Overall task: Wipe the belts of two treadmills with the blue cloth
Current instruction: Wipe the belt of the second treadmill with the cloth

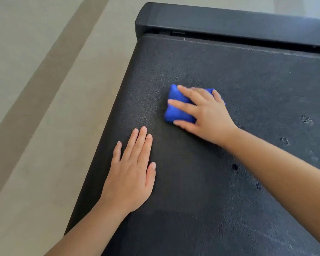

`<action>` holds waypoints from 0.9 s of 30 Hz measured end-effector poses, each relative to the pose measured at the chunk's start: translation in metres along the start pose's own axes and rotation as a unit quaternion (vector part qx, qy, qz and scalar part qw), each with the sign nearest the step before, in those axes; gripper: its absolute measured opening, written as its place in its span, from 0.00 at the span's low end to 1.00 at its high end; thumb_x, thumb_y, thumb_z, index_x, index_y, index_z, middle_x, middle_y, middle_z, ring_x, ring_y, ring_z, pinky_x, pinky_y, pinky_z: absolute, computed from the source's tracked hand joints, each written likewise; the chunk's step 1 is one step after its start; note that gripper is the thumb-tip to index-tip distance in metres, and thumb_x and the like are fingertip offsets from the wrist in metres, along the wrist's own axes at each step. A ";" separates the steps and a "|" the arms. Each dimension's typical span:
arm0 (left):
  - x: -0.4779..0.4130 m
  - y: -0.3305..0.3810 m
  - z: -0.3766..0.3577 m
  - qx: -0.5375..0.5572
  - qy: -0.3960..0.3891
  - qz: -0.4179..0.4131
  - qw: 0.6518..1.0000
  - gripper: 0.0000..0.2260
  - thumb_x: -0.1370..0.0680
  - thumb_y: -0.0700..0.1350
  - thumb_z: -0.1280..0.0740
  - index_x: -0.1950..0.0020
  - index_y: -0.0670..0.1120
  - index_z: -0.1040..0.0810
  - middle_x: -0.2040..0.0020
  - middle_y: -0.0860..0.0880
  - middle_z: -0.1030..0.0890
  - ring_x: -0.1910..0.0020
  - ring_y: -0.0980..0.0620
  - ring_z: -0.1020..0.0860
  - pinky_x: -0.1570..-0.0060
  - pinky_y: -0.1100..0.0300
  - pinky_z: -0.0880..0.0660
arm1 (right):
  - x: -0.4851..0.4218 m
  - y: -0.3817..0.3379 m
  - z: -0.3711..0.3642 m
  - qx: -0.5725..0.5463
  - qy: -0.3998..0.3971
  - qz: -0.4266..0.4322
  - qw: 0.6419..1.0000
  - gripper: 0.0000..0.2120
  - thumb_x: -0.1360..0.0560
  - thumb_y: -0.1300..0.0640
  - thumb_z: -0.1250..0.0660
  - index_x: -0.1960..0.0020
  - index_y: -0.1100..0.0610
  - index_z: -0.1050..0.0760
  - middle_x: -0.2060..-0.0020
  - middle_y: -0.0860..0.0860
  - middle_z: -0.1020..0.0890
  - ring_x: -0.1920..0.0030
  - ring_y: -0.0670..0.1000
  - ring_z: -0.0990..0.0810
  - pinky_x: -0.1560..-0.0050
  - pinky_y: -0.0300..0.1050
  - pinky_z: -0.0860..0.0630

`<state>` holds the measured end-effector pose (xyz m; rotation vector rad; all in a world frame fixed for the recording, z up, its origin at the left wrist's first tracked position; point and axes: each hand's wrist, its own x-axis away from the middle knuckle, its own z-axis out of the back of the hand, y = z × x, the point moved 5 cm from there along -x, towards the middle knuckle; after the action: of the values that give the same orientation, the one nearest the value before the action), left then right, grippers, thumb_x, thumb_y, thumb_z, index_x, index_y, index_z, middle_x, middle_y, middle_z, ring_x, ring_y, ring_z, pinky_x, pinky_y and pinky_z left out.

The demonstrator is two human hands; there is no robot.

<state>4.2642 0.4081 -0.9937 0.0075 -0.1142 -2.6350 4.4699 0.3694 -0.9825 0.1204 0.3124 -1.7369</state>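
Head view: nearest, the left hand (pixel 131 174) lies flat on the treadmill belt (pixel 248 80) by its left edge, fingers straight and close together. Farther up the belt, the right hand (pixel 207 115) presses the folded blue cloth (pixel 175 110) down, fingers spread across it. Beyond the belt sits a black end cover (pixel 229 21).

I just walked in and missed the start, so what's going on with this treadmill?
A person is wiping a treadmill belt. Their right hand presses a folded blue cloth flat against the belt, fingers spread over it. Their left hand rests flat on the belt near its left edge. A few dark spots show on the belt to the right of the cloth. Only one treadmill is in view.
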 end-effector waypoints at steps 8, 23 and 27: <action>0.000 -0.001 0.000 -0.012 -0.016 0.013 1.000 0.25 0.19 0.54 0.61 0.27 0.44 0.41 0.26 0.45 0.39 0.27 0.46 0.40 0.35 0.41 0.43 | -0.102 0.100 -0.010 0.019 -0.024 -0.261 0.965 0.24 0.24 0.39 0.42 0.29 0.42 0.36 0.26 0.49 0.41 0.29 0.57 0.42 0.32 0.66 0.47; 0.001 0.000 0.000 -0.007 -0.030 0.014 0.999 0.26 0.20 0.54 0.59 0.26 0.44 0.40 0.25 0.46 0.41 0.26 0.47 0.43 0.33 0.42 0.44 | -0.075 0.046 -0.005 -0.020 -0.031 -0.034 0.999 0.25 0.27 0.36 0.41 0.32 0.42 0.30 0.29 0.50 0.33 0.33 0.58 0.34 0.36 0.67 0.41; -0.001 0.000 0.001 0.001 -0.022 0.016 1.000 0.25 0.19 0.55 0.59 0.27 0.45 0.40 0.26 0.45 0.38 0.28 0.46 0.39 0.35 0.41 0.40 | -0.149 0.059 -0.024 0.007 -0.075 -0.148 0.986 0.24 0.23 0.38 0.42 0.28 0.39 0.38 0.26 0.47 0.42 0.29 0.56 0.42 0.33 0.63 0.45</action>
<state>4.2645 0.4088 -0.9927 -0.0520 -0.1323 -2.6033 4.5537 0.5079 -0.9756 -0.0497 0.2140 -2.0300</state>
